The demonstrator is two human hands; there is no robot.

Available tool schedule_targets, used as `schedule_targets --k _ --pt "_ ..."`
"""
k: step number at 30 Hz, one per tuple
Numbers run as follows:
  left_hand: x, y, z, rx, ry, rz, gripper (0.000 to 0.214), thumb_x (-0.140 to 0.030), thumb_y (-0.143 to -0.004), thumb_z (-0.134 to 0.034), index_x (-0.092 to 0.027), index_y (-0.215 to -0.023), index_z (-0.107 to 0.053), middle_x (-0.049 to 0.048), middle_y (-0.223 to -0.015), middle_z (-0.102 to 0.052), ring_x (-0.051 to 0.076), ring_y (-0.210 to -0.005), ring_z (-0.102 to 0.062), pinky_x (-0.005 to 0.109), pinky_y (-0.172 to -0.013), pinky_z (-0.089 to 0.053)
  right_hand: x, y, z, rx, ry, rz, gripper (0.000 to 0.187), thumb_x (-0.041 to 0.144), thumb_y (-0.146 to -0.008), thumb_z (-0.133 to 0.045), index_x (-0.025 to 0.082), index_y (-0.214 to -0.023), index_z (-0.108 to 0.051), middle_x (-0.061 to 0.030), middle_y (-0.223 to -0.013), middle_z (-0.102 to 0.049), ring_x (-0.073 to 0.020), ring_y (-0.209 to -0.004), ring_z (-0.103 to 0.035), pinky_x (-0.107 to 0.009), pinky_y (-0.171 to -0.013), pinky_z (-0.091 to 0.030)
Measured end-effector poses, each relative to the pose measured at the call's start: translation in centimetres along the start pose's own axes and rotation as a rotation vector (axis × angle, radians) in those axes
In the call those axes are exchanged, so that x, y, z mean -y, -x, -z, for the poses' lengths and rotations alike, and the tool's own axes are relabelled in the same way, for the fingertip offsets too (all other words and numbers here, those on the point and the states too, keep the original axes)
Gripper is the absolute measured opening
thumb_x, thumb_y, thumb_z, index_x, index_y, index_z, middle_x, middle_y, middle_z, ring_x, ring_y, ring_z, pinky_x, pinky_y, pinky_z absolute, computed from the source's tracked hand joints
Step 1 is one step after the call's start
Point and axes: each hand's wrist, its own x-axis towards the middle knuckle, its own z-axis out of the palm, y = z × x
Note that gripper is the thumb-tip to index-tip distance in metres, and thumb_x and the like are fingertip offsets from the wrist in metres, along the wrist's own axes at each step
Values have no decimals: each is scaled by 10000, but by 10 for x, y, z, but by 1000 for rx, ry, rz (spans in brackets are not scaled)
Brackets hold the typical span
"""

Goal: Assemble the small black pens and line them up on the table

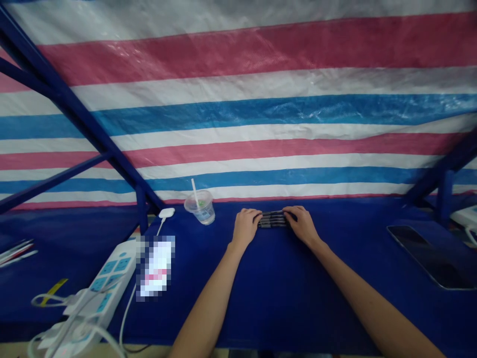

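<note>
Several dark pens lie side by side in a neat row on the blue tabletop, pointing left to right. My left hand is closed around their left ends, thumb and fingers pressed against them. At the right ends, my right hand holds on with its fingertips bent, its index finger and thumb close to the farthest pen. Both palms face down and partly hide the pen tips.
Left of my hands stand a plastic cup with a straw, a lit blurred screen, a white charger and a power strip with cables. A phone lies right. Blue frame bars and a striped tarp rise behind.
</note>
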Motion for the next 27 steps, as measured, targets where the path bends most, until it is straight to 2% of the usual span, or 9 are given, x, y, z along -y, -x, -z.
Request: schedule_targets --k 2,5,8,13,20,27 --pt "0 2 1 16 7 -17 293 -365 -1052 -550 -233 -1245 -727 69 -1236 -733 275 -1172 -615 466 -1003 -496 1 0 0 29 15 1 244 362 -964 -568 234 -1056 -755 -92 -1080 -773 -297 -1074 -640 -481 -970 -496" --pt "2 5 1 96 10 -121 511 -511 -1030 -556 -278 -1485 -548 74 -1459 -608 291 -1372 -514 496 -1119 -441 3 0 2 73 43 19 265 414 -957 -599 227 -1088 -735 -96 -1095 -759 -297 -1094 -633 -477 -976 -478" --pt "5 9 -1 191 -15 -225 699 -613 -966 -612 -298 -1566 -440 78 -1567 -509 311 -1473 -428 520 -1208 -353 6 3 1 102 75 62 327 446 -931 -648 225 -1165 -705 -103 -1180 -726 -305 -1178 -611 -497 -1028 -438" --pt "7 12 -1 198 -10 -233 553 -539 -1021 -558 -277 -1507 -522 74 -1514 -571 296 -1463 -460 512 -1218 -352 12 10 0 179 212 143 475 441 -893 -707 268 -1330 -634 -113 -1319 -656 -334 -1252 -570 -535 -1055 -392" --pt "6 12 6 187 33 -267 532 -518 -978 -645 -278 -1450 -587 75 -1446 -630 287 -1398 -537 486 -1179 -415 20 13 6 251 244 213 405 441 -960 -658 262 -1320 -617 -116 -1258 -666 -318 -1190 -579 -536 -1053 -368" --pt "6 16 4 199 1 -296 573 -521 -1000 -605 -290 -1518 -516 75 -1504 -583 279 -1476 -458 480 -1214 -384 22 17 8 210 254 278 426 397 -953 -664 260 -1350 -597 -127 -1303 -630 -317 -1237 -557 -524 -1061 -393"
